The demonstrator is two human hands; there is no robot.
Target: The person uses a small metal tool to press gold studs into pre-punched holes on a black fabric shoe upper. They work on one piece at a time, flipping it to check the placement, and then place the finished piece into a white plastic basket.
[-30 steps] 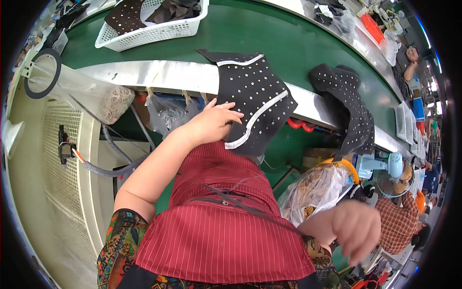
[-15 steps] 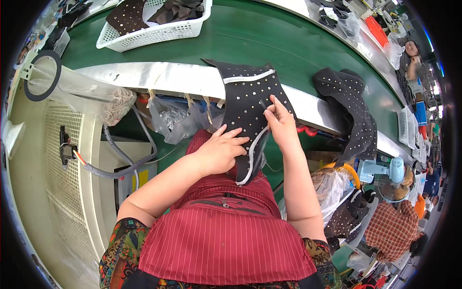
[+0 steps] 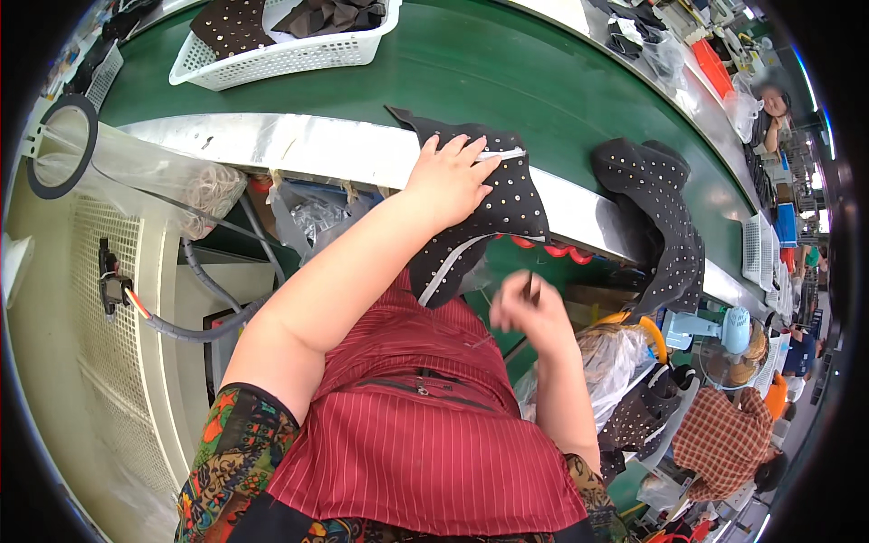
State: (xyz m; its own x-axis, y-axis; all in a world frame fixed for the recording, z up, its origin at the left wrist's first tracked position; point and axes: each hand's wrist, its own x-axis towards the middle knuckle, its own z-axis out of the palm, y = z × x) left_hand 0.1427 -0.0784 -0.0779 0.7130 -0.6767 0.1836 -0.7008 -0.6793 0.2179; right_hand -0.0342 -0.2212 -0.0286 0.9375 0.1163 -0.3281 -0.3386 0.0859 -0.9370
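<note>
My left hand [image 3: 450, 177] lies flat on a black studded piece of fabric with white trim [image 3: 507, 204], which drapes over the metal edge of the table [image 3: 272, 145] and hangs down toward my lap. My right hand [image 3: 529, 312] is lower, below the table edge and blurred; its fingers are pinched on a small dark thing that I cannot make out. A second black studded piece [image 3: 656, 213] lies over the metal edge to the right, out of reach of both hands.
A green conveyor belt [image 3: 471, 72] runs behind the metal edge. A white basket [image 3: 281, 50] with dark fabric pieces sits on it at the back left. Clear plastic bags [image 3: 172, 185] hang under the edge on the left. A small fan [image 3: 720, 326] and another seated person [image 3: 724, 434] are at the right.
My right hand left the studded fabric and dropped below the table edge. My left hand moved up the fabric onto the part lying on the metal edge.
</note>
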